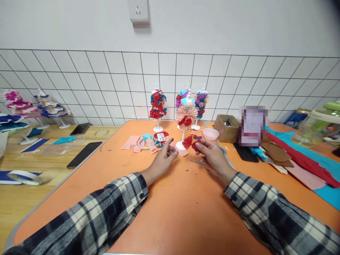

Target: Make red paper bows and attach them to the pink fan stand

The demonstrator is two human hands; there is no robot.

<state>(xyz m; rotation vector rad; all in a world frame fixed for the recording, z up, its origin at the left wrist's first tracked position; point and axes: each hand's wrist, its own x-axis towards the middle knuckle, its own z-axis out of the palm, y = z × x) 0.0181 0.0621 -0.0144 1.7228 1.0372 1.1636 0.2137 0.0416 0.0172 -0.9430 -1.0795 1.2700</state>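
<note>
My right hand (212,157) pinches a small piece of red crepe paper (196,145) between thumb and fingers. To its left is a red pleated fan (187,142), near the white base of the middle dress form. My left hand (162,158) is apart from it, index finger stretched out and the other fingers curled loosely, with nothing seen in it. Just beyond both hands stands the small dress form (186,115) with a pink and red pleated paper skirt. Scissors (199,163) lie partly under my right hand.
A red-dressed form (158,106) and a purple-flowered one (202,102) stand at the back. Tape (147,141) lies among paper scraps on the left. A pink bowl (210,134), cardboard box (226,128), phone (253,126) and paper strips (302,156) occupy the right.
</note>
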